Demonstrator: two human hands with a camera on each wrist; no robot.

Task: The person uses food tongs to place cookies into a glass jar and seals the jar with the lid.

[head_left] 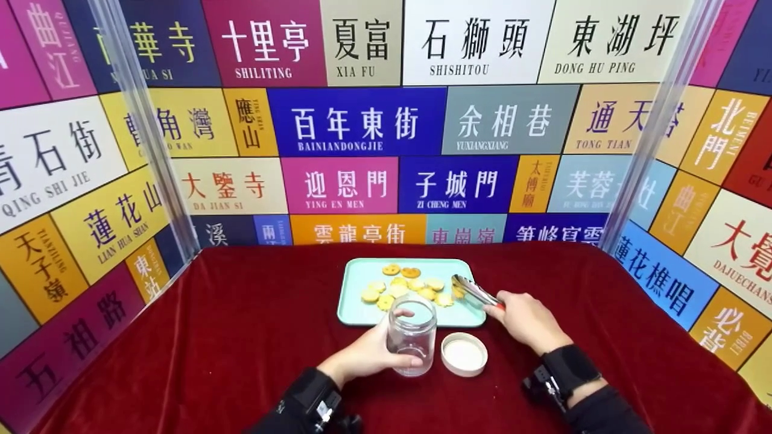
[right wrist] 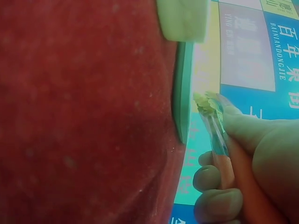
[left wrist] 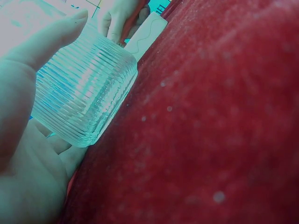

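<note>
My left hand [head_left: 369,352] grips a clear ribbed glass jar [head_left: 412,346], thumb on the near side and fingers round the far side. The jar's mouth is uncovered and points up; whether its base touches the cloth I cannot tell. In my right hand [head_left: 531,319] are metal tongs [head_left: 476,290] with orange-red handles. Their tips hold a yellow cookie [right wrist: 203,103] above the right side of a mint-green tray [head_left: 353,277]. Several round yellow cookies [head_left: 398,290] lie on that tray, partly hidden behind the jar. A cream lid [head_left: 464,354] lies right of the jar.
Dark red cloth [head_left: 241,337] covers the table. Behind it and at both sides stand walls of colourful lettered panels [head_left: 356,120], with clear upright posts [head_left: 639,150] at the corners. A black band is on each wrist.
</note>
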